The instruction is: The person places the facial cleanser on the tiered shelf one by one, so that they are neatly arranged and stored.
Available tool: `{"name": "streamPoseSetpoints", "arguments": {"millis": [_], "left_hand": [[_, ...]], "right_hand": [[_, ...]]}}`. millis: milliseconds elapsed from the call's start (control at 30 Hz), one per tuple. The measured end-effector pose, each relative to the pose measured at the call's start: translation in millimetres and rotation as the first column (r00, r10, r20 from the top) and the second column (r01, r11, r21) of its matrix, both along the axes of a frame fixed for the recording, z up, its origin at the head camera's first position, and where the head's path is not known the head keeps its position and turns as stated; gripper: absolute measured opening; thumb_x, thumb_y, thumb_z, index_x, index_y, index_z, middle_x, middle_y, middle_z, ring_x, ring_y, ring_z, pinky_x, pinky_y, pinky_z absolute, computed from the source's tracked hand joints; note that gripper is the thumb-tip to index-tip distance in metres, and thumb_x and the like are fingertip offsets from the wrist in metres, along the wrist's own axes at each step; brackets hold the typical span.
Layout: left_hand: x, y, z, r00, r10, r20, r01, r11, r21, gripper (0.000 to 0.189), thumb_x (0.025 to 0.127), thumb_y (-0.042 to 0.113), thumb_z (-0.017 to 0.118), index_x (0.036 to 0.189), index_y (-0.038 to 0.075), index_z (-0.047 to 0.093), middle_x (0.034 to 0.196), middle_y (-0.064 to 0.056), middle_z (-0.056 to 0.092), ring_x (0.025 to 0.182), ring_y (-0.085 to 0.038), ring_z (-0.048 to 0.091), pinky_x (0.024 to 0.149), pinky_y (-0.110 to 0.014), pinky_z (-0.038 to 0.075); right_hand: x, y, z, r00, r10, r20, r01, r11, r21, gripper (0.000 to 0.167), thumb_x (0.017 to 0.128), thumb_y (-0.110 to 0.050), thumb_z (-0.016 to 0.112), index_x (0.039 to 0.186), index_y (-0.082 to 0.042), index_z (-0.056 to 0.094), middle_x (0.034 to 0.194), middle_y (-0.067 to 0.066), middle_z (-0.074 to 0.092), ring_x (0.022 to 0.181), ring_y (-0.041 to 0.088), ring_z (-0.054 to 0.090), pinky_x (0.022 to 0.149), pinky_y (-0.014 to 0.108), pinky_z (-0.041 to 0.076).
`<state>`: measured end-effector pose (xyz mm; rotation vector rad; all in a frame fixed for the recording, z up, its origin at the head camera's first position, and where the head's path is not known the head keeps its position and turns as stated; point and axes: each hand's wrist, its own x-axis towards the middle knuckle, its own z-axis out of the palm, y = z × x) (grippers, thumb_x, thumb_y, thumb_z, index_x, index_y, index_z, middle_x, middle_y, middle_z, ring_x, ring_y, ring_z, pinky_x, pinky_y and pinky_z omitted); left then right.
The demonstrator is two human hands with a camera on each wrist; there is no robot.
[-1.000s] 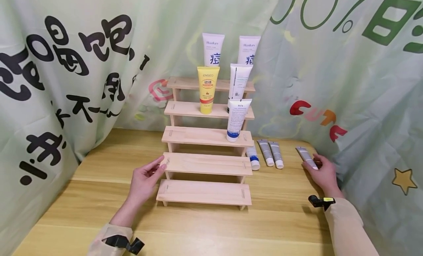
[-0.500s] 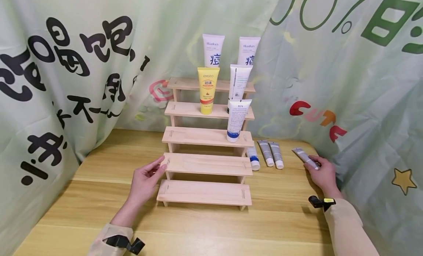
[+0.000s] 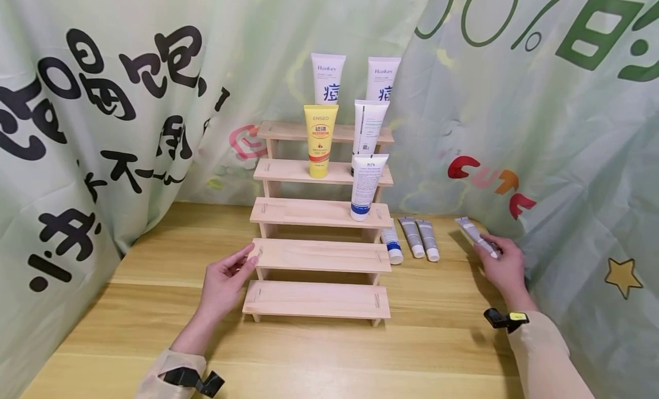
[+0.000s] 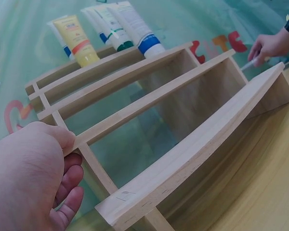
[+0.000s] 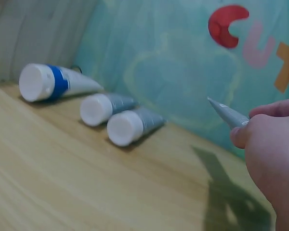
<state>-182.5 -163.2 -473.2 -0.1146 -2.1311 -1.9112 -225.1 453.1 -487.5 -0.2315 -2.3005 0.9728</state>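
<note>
In the head view my right hand [image 3: 503, 266] pinches a small grey tube [image 3: 474, 233] between thumb and fingers at the right of the table. The right wrist view shows this tube [image 5: 229, 114] raised, its shadow falling on the wood below. My left hand [image 3: 226, 284] grips the left end of a stepped wooden display rack [image 3: 323, 256] at its second step from the bottom. In the left wrist view, the thumb of that hand [image 4: 33, 173] lies on the step's corner, with fingers curled below. A yellow tube [image 3: 320, 141] and several white tubes [image 3: 368, 187] stand on the upper steps.
Two grey tubes [image 3: 427, 240] and a white tube with a blue band [image 3: 393, 247] lie on the wooden table [image 3: 437, 342], right of the rack. A printed green curtain [image 3: 582, 158] hangs behind and at both sides.
My right hand has picked up the grey tube from the table, turning and raising it. My left hand stays on the rack. The head view has shifted slightly.
</note>
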Motion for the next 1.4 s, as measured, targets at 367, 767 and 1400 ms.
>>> {"name": "streamPoseSetpoints", "arguments": {"millis": [367, 767, 1400], "left_hand": [[-0.1, 0.1, 0.8, 1.0, -0.008, -0.001, 0.008, 1.0, 0.009, 0.033, 0.099, 0.01, 0.077, 0.132, 0.004, 0.074, 0.097, -0.016, 0.069, 0.081, -0.012, 0.062, 0.067, -0.023, 0.055], [1.0, 0.3, 0.5, 1.0, -0.009, 0.002, 0.009, 1.0, 0.0, 0.033, 0.099, 0.011, 0.077, 0.132, 0.005, 0.075, 0.098, -0.016, 0.069, 0.08, -0.013, 0.061, 0.065, -0.024, 0.054], [2.4, -0.1, 2.1, 1.0, -0.006, 0.012, 0.006, 1.0, -0.003, 0.034, 0.099, 0.013, 0.078, 0.132, 0.007, 0.075, 0.099, -0.016, 0.07, 0.08, -0.02, 0.062, 0.065, -0.025, 0.054]], "right_hand": [[7.3, -29, 38.2, 0.96, -0.009, -0.279, -0.02, 0.995, -0.1, 0.032, 0.086, 0.005, 0.083, 0.118, 0.003, 0.078, 0.102, -0.025, 0.06, 0.094, -0.001, 0.056, 0.076, 0.014, 0.042], [36.2, -97, 92.9, 0.891, 0.009, -0.454, -0.083, 0.986, -0.143, 0.03, 0.086, 0.012, 0.08, 0.115, 0.012, 0.075, 0.104, -0.012, 0.065, 0.094, 0.004, 0.059, 0.073, 0.013, 0.046], [24.6, -124, 86.0, 0.837, 0.148, -0.527, -0.291, 0.936, -0.199, 0.033, 0.086, 0.02, 0.074, 0.118, 0.018, 0.068, 0.105, 0.009, 0.068, 0.086, 0.009, 0.063, 0.074, 0.013, 0.053]]}}
